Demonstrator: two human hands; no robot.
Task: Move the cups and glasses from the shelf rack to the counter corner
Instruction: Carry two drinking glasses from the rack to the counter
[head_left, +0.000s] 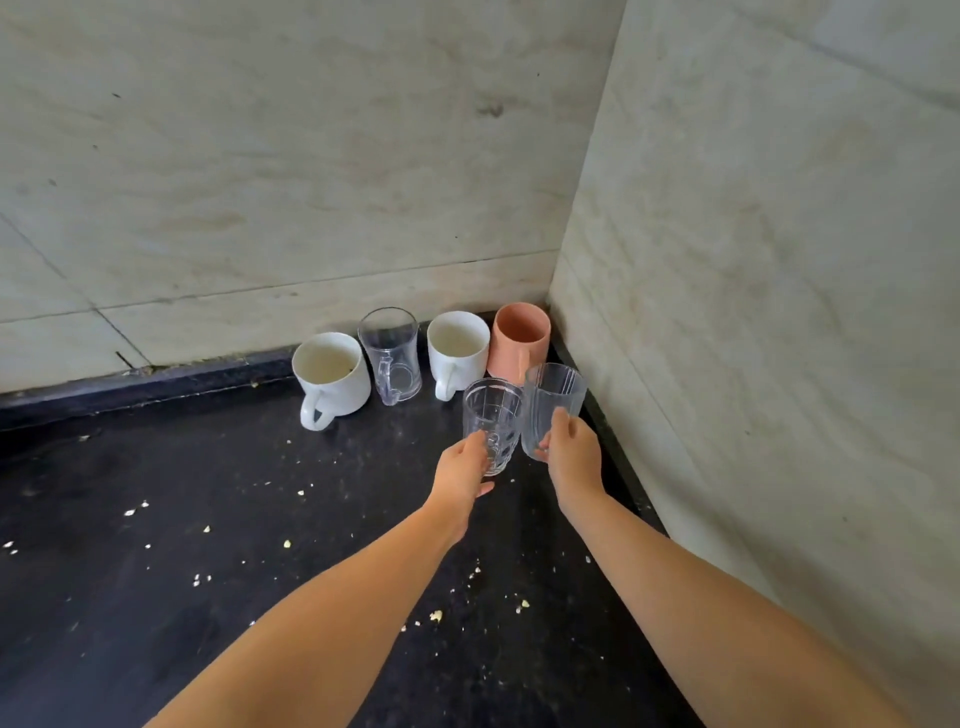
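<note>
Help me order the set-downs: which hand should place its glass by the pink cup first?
Right. The right hand holds its glass just before the pink cup; the left hand is farther out.

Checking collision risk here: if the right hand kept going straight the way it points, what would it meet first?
Probably the pink cup, just beyond the glass the right hand holds; the side wall is close too. Depth is uncertain.
</note>
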